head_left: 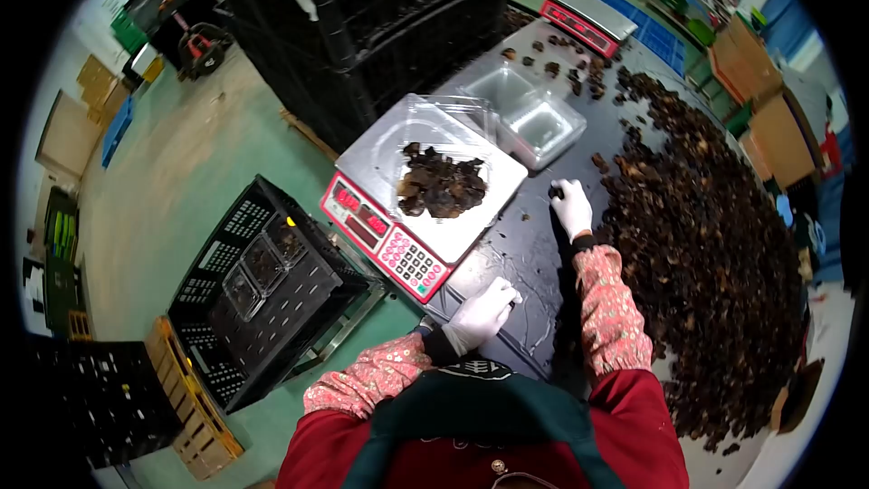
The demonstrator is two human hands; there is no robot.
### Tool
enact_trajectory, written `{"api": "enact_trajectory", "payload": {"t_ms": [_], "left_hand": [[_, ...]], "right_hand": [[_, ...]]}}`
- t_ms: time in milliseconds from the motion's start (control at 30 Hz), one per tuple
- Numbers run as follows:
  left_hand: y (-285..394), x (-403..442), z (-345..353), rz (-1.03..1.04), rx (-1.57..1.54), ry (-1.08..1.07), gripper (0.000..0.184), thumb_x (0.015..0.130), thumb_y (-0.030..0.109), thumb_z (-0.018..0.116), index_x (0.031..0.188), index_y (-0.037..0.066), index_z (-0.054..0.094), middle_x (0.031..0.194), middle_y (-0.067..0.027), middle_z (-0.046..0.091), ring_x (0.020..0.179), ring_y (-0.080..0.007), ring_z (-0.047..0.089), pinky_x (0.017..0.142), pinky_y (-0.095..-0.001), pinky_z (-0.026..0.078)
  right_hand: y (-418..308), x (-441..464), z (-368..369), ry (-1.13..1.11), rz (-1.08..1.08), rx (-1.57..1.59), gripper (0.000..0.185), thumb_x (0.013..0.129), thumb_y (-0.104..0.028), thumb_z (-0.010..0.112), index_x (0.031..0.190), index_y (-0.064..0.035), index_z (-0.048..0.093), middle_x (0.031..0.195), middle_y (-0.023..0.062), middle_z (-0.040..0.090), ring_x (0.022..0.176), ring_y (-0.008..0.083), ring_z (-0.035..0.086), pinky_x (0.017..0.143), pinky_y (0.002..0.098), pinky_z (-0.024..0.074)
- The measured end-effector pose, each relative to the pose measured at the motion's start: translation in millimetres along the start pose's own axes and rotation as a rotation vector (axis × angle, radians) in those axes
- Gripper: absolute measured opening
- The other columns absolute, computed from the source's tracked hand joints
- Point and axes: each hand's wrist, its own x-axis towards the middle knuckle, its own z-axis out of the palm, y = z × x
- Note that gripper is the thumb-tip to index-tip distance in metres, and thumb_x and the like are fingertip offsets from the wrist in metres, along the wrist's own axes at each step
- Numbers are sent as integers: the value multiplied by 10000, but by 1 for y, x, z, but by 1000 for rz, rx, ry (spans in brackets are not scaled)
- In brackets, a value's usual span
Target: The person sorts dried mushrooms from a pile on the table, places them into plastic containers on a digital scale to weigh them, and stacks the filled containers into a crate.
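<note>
My left hand (484,315), in a white glove, is closed near the table edge in front of the scale. A small dark bit shows at its fingertips, too small to name. To the right, my white-gloved right hand (571,207) pinches a dark mushroom piece (555,191) above the table. On the red-framed digital scale (385,244) sits a clear plastic clamshell box (450,109), its lid raised, with dark wood ear mushrooms (441,183) inside. A big heap of the same mushrooms (706,263) spreads right of my right hand.
Empty clear plastic boxes (543,131) stand behind the scale. A second scale (588,23) is at the table's far end, with loose mushrooms before it. At left, a black crate (262,326) holds several filled boxes. Tall black stacked crates (362,27) rise beyond the scale.
</note>
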Motion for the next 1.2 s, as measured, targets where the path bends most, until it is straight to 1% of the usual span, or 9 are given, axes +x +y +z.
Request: {"api": "enact_trajectory", "payload": {"t_ms": [200, 433, 533, 667, 767, 867, 1033, 1100, 1200], "left_hand": [[9, -15, -72, 98, -53, 308, 184, 826, -10, 637, 1001, 47, 636, 998, -116, 592, 910, -261, 595, 781, -319, 490], [-14, 24, -180, 107, 141, 730, 186, 816, -34, 634, 995, 18, 626, 998, -92, 597, 926, -250, 596, 825, -333, 471], [-26, 49, -201, 23, 104, 705, 213, 822, -11, 661, 1029, 26, 628, 1019, -86, 596, 956, -229, 602, 848, -299, 471], [-59, 67, -210, 230, 168, 661, 257, 850, -1, 614, 1098, 65, 621, 1034, -106, 603, 955, -287, 602, 828, -337, 493], [-59, 65, -219, 151, 305, 361, 322, 888, 61, 585, 1200, 128, 634, 1113, -105, 631, 1043, -304, 592, 907, -373, 473], [-62, 65, -223, 197, 359, 464, 339, 878, 44, 588, 1203, 113, 654, 1107, -99, 659, 1054, -294, 596, 915, -374, 462], [-76, 68, -220, 295, 479, 348, 316, 862, 81, 626, 1173, 99, 671, 1103, -91, 685, 1069, -324, 601, 939, -412, 453], [-67, 64, -219, 307, 597, 321, 323, 853, 91, 637, 1174, 80, 667, 1114, -109, 683, 1085, -340, 596, 952, -431, 449], [-57, 55, -223, 233, 339, 671, 316, 846, 42, 623, 1160, 24, 660, 1148, -162, 660, 1089, -338, 595, 967, -415, 446]], "right_hand": [[-24, -37, -11, 104, 110, 484, 283, 794, -115, 661, 1072, -66, 676, 1007, 114, 634, 928, 239, 646, 849, 323, 504], [-182, -27, -81, -64, -234, 759, 320, 826, -90, 655, 1145, -63, 663, 1023, 76, 623, 927, 159, 619, 856, 266, 487], [-232, -11, -80, -34, -509, 516, 296, 816, -136, 657, 1109, -99, 675, 976, 92, 608, 914, 229, 626, 825, 306, 503], [-247, 4, -48, -224, -677, 173, 405, 816, -176, 667, 1219, -164, 629, 1033, 80, 606, 976, 265, 618, 837, 379, 509], [-245, 2, -51, -289, -711, 144, 517, 805, -194, 690, 1312, -182, 587, 1179, 105, 611, 1076, 309, 601, 914, 397, 497], [-225, 0, -67, -120, -658, 419, 535, 800, -203, 720, 1307, -90, 591, 1240, 165, 609, 1168, 326, 573, 995, 375, 464], [-184, -36, -112, -136, 224, 1201, 282, 951, -177, 606, 1187, -28, 646, 938, -28, 639, 824, 42, 567, 685, 183, 450], [-141, -51, -96, -54, 485, 1633, 329, 1022, -306, 525, 1162, -27, 630, 968, 44, 670, 866, 114, 624, 681, 247, 473], [-84, -88, -75, 56, 621, 1934, 323, 1000, -292, 565, 1156, -13, 616, 1011, 80, 673, 933, 210, 650, 761, 333, 531]]}}
